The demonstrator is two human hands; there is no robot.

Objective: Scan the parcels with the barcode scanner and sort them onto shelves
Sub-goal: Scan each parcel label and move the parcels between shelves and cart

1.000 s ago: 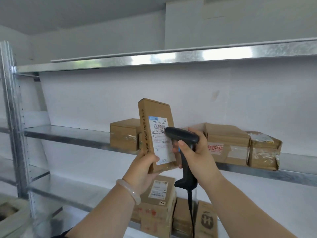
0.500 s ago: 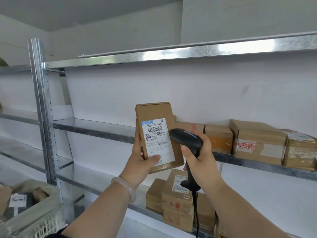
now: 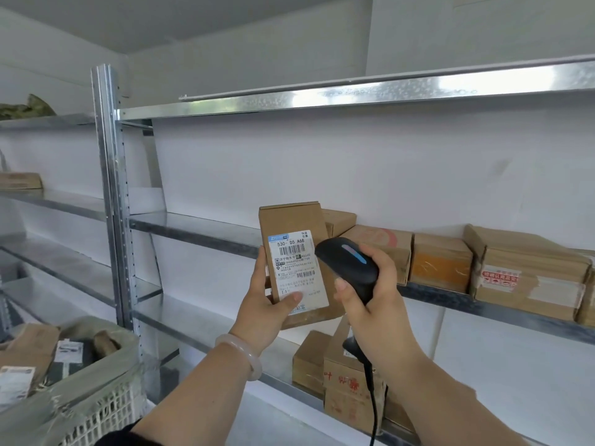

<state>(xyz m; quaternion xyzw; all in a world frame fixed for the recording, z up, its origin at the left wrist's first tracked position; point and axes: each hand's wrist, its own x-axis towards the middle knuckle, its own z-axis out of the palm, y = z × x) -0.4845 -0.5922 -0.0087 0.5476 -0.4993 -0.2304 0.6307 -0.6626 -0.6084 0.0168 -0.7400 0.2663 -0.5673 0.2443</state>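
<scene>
Right hand (image 3: 375, 305) covers the scanner (image 3: 347, 265) handle; small print on the label (image 3: 296, 268) is blurred.

Upright labelled brown parcel (image 3: 297, 262) just beside black barcode scanner (image 3: 349, 268).

Plain white walls (image 3: 322, 162) close in behind; a grey ceiling (image 3: 145, 20) overhead; galvanised metal shelves (image 3: 193, 225) run along them on a perforated upright (image 3: 111, 188); bright light glints along the top shelf edge (image 3: 450, 88).
</scene>
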